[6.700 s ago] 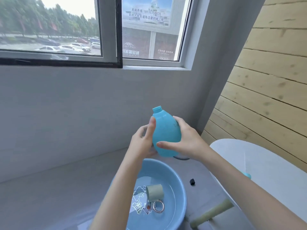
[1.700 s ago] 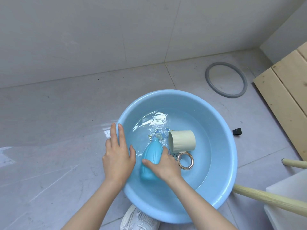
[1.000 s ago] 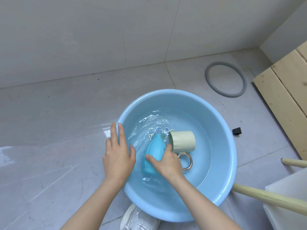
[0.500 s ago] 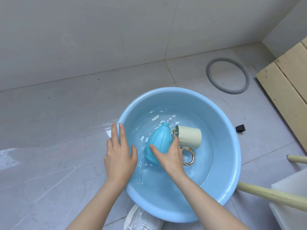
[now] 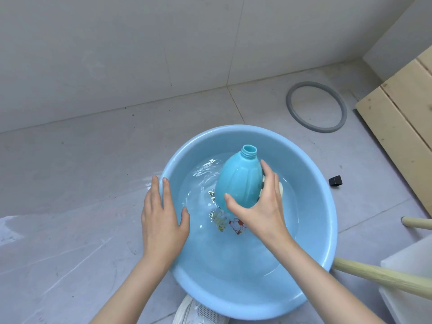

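Blue plastic bottle [image 5: 238,181] is over the middle of the light blue basin [image 5: 323,190], its base hidden by the hand, so whether it clears the water [image 5: 198,176] is hard to tell. Its long axis runs near to far and leans slightly right, with the open, uncapped mouth at the far, upper end. The right hand [image 5: 259,209] grips the wide lower body from the near side, thumb across the left face and fingers curled round the right. The left hand [image 5: 163,211] lies flat with straight fingers on the basin's left rim, just left of the bottle and not touching it. Since the mouth points away from the gripping hand, emptying it probably calls for rolling the wrist forward over the basin.
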`<state>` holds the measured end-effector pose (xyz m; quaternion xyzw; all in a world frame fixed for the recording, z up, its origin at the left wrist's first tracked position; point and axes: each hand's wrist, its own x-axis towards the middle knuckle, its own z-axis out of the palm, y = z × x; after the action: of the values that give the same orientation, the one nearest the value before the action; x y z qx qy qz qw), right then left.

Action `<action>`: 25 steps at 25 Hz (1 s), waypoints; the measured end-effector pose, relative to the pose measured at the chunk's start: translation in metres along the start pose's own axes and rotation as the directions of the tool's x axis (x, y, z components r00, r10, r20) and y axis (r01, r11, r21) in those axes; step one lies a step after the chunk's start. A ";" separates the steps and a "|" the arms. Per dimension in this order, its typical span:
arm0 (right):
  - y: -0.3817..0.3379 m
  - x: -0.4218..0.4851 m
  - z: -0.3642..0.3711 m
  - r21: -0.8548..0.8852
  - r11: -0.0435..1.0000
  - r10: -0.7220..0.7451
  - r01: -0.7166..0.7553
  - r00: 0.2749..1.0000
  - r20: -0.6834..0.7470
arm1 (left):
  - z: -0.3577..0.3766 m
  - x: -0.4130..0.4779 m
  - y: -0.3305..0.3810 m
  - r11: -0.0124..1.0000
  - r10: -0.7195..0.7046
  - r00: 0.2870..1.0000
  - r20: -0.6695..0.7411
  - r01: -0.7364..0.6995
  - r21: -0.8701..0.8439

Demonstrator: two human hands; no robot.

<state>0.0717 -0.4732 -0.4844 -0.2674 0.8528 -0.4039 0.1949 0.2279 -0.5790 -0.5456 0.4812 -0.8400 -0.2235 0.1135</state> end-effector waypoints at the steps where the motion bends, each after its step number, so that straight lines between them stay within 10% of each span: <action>1: -0.005 0.002 -0.007 -0.005 0.999 -0.040 0.040 0.999 0.002 | -0.004 0.001 0.002 0.999 0.025 1.000 0.003 -0.025 -0.022; 8: -0.038 0.003 -0.042 0.030 0.970 -0.244 0.243 0.961 0.130 | -0.063 0.026 0.060 0.865 0.388 0.867 0.311 -0.226 -0.447; 21: -0.046 0.014 -0.067 0.054 0.938 -0.343 0.342 0.899 0.270 | -0.074 0.038 0.087 0.816 0.301 0.920 0.250 -0.113 -0.567; 25: -0.004 0.022 -0.082 -0.206 0.965 -0.087 0.161 0.940 0.329 | -0.069 0.037 0.069 0.865 0.235 0.945 0.226 -0.098 -0.492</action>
<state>0.0109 -0.4413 -0.4345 -0.4031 0.8326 -0.2659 0.2712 0.1851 -0.5990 -0.4523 0.3273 -0.8058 -0.4768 0.1274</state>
